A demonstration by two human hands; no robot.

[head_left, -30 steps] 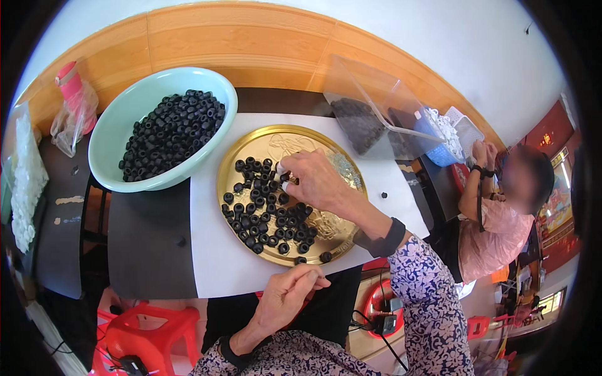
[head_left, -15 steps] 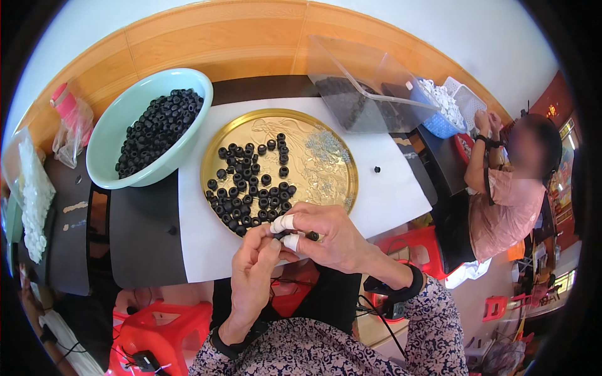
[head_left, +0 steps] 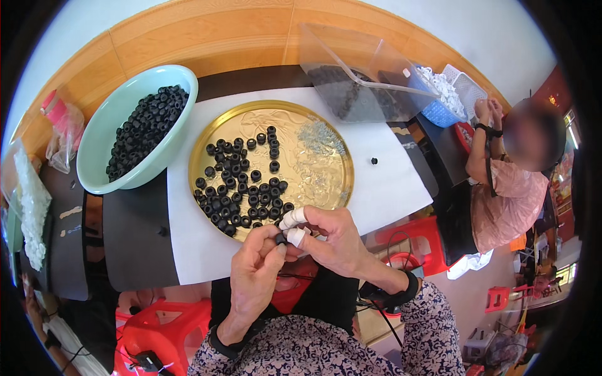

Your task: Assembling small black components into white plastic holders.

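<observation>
My left hand (head_left: 258, 255) pinches a small round black part (head_left: 281, 239) between thumb and fingers, just beyond the near rim of the golden round tray (head_left: 342, 135). My right hand (head_left: 329, 238), with white tape wrapped on thumb and forefinger, is closed at the same part; whatever sits between its fingertips is too small or hidden to name. Loose black parts (head_left: 235, 169), ring-like with a hole, cover the tray's left and near side. Tiny silvery pieces (head_left: 321, 138) lie at its far right.
A pale green basin (head_left: 88, 156) of black parts stands left. A clear plastic bin (head_left: 376, 106) and a blue basket (head_left: 442, 114) are at the far right. One black part (head_left: 374, 161) lies on the white sheet (head_left: 395, 188). Another person (head_left: 508, 200) sits at right.
My hands stay together at the tray's near edge. The black piece that stuck out by my right fingers no longer shows; the part in my left fingertips is now plainer to see.
</observation>
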